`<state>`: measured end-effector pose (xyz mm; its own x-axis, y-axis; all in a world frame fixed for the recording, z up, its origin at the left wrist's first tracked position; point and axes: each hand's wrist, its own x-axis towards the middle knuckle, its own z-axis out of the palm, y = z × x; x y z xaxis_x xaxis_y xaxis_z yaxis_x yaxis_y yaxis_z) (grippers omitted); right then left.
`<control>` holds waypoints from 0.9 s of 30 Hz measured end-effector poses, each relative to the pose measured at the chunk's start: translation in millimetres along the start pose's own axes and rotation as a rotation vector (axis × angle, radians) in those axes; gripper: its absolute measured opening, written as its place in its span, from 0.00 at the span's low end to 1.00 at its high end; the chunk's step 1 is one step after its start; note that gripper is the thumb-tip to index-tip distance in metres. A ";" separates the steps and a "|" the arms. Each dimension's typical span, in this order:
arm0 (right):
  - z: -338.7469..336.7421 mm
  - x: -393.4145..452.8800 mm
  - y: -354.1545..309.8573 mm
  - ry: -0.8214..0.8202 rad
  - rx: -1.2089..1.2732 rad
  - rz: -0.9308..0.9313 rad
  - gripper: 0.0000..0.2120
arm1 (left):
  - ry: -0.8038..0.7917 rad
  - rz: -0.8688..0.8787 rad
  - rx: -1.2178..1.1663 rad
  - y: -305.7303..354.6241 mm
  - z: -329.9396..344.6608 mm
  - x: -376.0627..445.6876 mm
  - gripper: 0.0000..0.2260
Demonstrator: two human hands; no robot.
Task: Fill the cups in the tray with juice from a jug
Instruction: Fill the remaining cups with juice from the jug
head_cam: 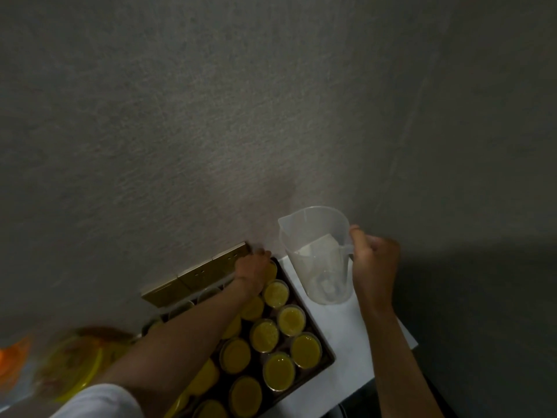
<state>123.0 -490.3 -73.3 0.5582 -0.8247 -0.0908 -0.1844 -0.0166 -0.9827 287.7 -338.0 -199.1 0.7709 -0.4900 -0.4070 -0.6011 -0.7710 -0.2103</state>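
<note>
I'm gripping the empty-looking jug by its handle in my right hand, left hand resting at the tray of mostly full cups, fingers unclear, so refilling's probably next.

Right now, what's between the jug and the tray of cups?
In the head view, only a bare strip of white countertop separates the clear jug from the tray.

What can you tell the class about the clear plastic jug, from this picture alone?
The clear plastic measuring jug is translucent, with a pouring spout on its rim and a side handle. It looks empty of juice. It stands upright over the white counter, just right of the dark tray of filled cups. The right hand grips its handle.
</note>
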 end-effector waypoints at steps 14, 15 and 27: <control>4.7 -14.0 5.1 -0.070 0.091 0.025 0.23 | 0.011 -0.062 -0.067 -5.4 -4.7 -11.7 0.20; 5.0 -15.1 4.7 -0.082 0.096 0.021 0.23 | 0.014 -0.075 -0.085 -8.3 -4.7 -15.0 0.21; 33.6 -50.3 -2.0 -0.270 0.067 -0.098 0.27 | 0.238 -0.172 -0.499 -45.6 -5.1 -90.5 0.09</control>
<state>122.5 -429.9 -72.2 0.7673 -0.6407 -0.0254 -0.0696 -0.0439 -0.9966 246.5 -260.5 -148.1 0.9096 -0.3739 -0.1811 -0.3350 -0.9179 0.2127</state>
